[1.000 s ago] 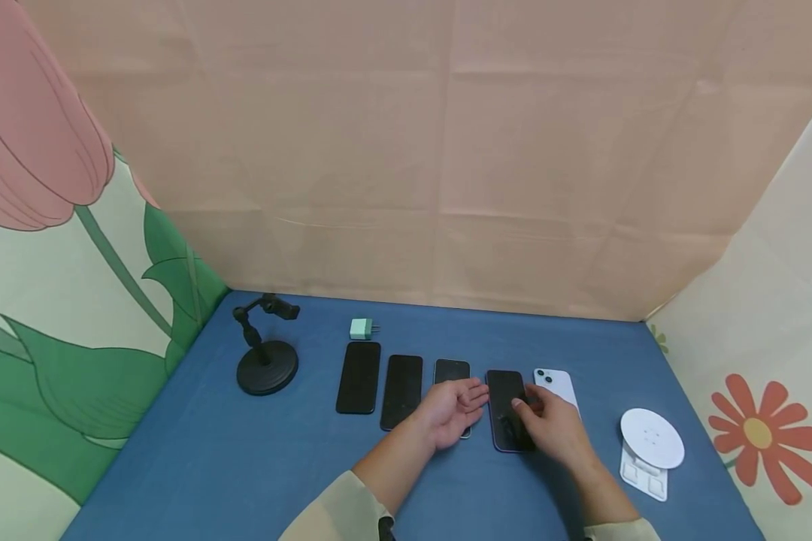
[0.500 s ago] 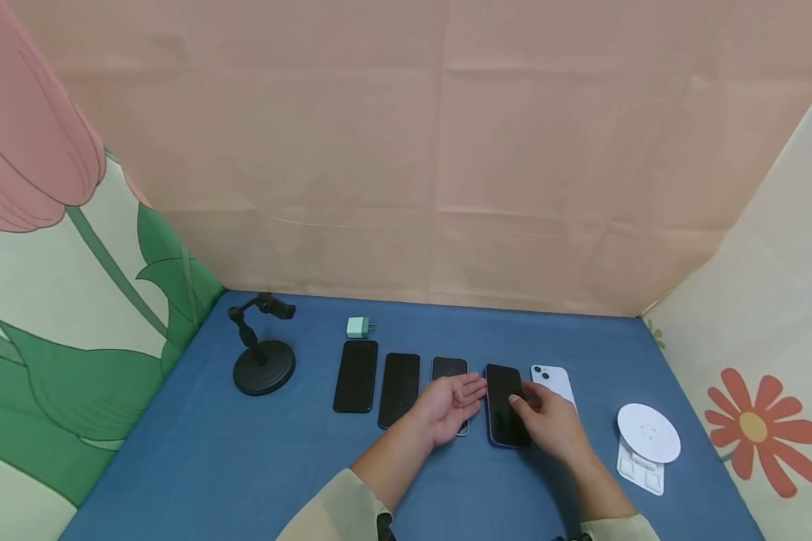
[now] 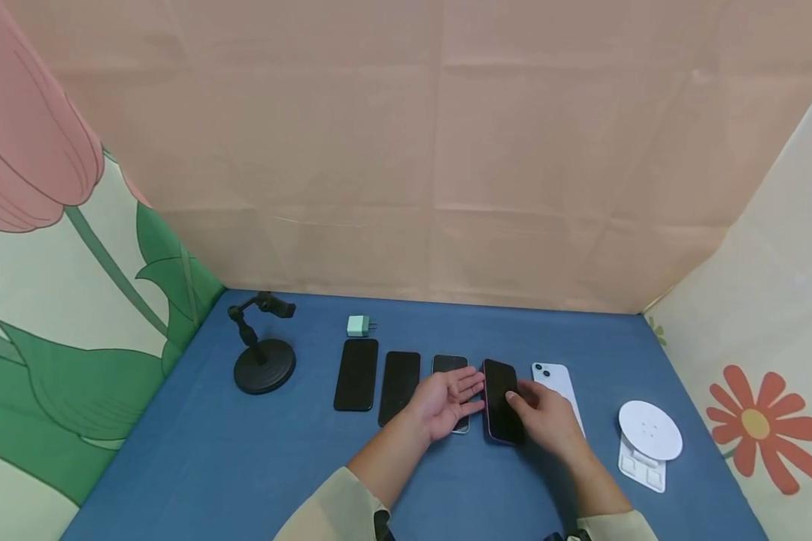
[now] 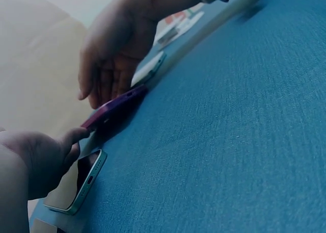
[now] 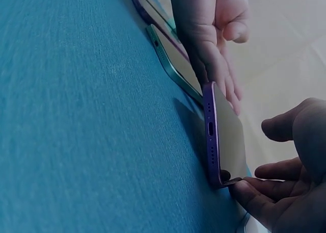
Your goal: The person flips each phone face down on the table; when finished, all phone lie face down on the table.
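A dark-screened phone with a purple frame (image 3: 501, 406) is tilted, its left edge raised off the blue table with a shadow beneath. My left hand (image 3: 443, 406) lies palm up, fingertips right at that raised edge. In the left wrist view those fingers meet the purple phone (image 4: 114, 106) at its end. My right hand (image 3: 548, 417) touches the phone's right edge with its fingers, while its thumb hovers apart above the screen in the right wrist view. Partly under my left hand lies a phone with a pale green frame (image 5: 173, 65).
Two black phones (image 3: 356, 376) (image 3: 399, 387) lie left of my hands, below a mint charger plug (image 3: 359, 325). A black stand (image 3: 264, 367) is at the far left. Right of my right hand are a white phone (image 3: 560, 383) and a round white stand (image 3: 649, 430).
The purple phone has tilted and shifted slightly left, toward my left fingers. My right hand has moved a little left along with it, uncovering more of the screen.
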A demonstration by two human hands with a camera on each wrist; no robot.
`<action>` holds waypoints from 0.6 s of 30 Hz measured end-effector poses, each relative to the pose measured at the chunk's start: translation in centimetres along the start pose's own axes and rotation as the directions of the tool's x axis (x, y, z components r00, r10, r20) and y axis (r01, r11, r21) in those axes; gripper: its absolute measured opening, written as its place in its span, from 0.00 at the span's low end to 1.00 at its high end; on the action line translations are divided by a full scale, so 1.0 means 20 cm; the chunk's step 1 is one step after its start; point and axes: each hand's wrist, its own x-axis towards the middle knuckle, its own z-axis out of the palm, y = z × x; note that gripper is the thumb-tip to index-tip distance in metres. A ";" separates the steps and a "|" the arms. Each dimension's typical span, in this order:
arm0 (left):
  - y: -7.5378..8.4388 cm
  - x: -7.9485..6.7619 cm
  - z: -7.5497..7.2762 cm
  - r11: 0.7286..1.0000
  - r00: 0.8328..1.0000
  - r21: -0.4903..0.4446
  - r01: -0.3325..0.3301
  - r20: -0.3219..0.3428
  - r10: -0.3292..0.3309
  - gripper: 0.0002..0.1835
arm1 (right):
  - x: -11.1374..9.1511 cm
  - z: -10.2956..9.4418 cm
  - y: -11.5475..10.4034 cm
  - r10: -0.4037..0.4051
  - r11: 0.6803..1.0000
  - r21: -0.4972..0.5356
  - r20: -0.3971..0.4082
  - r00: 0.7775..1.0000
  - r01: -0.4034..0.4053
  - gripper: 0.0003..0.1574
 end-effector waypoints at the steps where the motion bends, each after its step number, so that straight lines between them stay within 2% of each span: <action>1: 0.00 0.00 0.00 1.000 1.000 -0.002 0.000 0.002 0.000 0.38 | 0.00 0.00 0.00 -0.001 1.000 0.004 0.000 1.000 0.001 0.35; 18: 0.07 -0.03 0.02 1.000 1.000 -0.016 -0.007 0.014 0.007 0.38 | 0.01 0.04 -0.02 0.000 0.996 0.089 0.018 1.000 -0.001 0.37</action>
